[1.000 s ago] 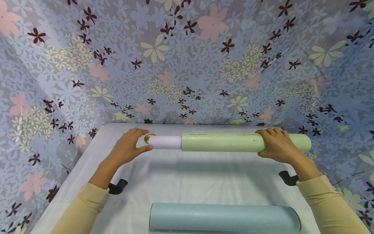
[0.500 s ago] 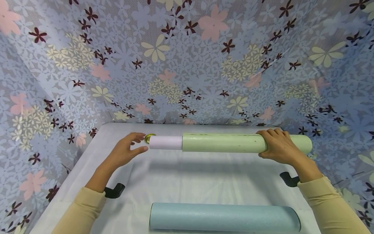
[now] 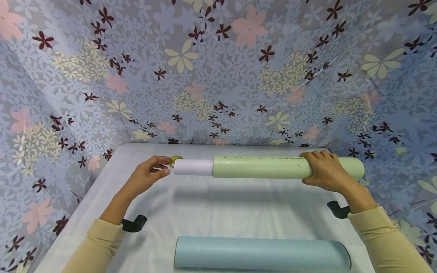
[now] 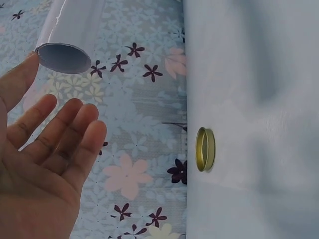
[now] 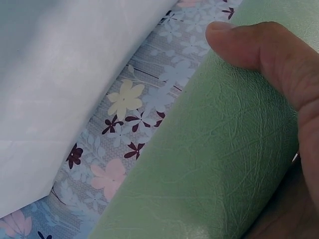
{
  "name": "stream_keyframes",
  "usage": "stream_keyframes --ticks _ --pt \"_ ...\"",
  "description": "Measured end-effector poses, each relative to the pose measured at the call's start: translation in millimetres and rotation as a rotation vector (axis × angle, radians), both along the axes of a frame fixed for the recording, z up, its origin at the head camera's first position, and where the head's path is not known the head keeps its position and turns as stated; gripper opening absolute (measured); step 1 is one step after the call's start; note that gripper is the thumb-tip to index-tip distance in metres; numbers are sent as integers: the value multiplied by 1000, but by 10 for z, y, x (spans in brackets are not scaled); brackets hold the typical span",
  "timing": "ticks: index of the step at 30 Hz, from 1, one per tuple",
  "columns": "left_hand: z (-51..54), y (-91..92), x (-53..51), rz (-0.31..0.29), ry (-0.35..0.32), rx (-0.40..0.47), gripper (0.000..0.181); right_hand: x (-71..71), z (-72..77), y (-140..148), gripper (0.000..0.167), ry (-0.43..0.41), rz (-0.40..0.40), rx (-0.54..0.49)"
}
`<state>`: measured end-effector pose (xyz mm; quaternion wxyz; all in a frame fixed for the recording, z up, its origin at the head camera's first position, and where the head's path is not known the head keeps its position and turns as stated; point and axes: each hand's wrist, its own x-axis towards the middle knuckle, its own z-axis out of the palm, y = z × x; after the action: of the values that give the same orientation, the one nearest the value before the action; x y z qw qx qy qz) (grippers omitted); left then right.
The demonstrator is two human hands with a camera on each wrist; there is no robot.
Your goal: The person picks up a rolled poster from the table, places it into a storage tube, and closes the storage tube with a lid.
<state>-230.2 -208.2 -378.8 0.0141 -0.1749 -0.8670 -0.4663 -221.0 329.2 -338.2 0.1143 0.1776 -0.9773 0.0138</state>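
Note:
My right hand grips a light green tube near its right end, holding it level above the table. In the right wrist view the thumb lies over the green tube. A narrower white roll sticks out of the tube's left end; its hollow end faces my left hand. Just left of that end my left hand has its fingers loosely bent around nothing. Whether the thumb tip touches the roll's rim I cannot tell. A gold ring-shaped lid stands on edge on the table, partly hidden behind the roll in the head view.
A light blue tube lies across the front of the white-covered table. Flowered cloth hangs behind and at both sides. A dark wrist mount is on each forearm.
My left hand has drawn slightly left, away from the white roll's end, and its fingers have come closer together. The right hand and the green tube have barely moved.

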Motion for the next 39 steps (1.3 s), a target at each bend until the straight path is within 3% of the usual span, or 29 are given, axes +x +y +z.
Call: stream_keyframes --ticks 14,23,39 --pt "-55 92 -15 -45 -77 197 43 9 -18 14 77 2 0 -2" --pt "-91 156 -22 -70 -116 299 49 17 -12 9 77 -11 -15 -4" --pt "-130 313 -13 -86 -102 365 44 12 -41 -4 78 7 -1 -5"
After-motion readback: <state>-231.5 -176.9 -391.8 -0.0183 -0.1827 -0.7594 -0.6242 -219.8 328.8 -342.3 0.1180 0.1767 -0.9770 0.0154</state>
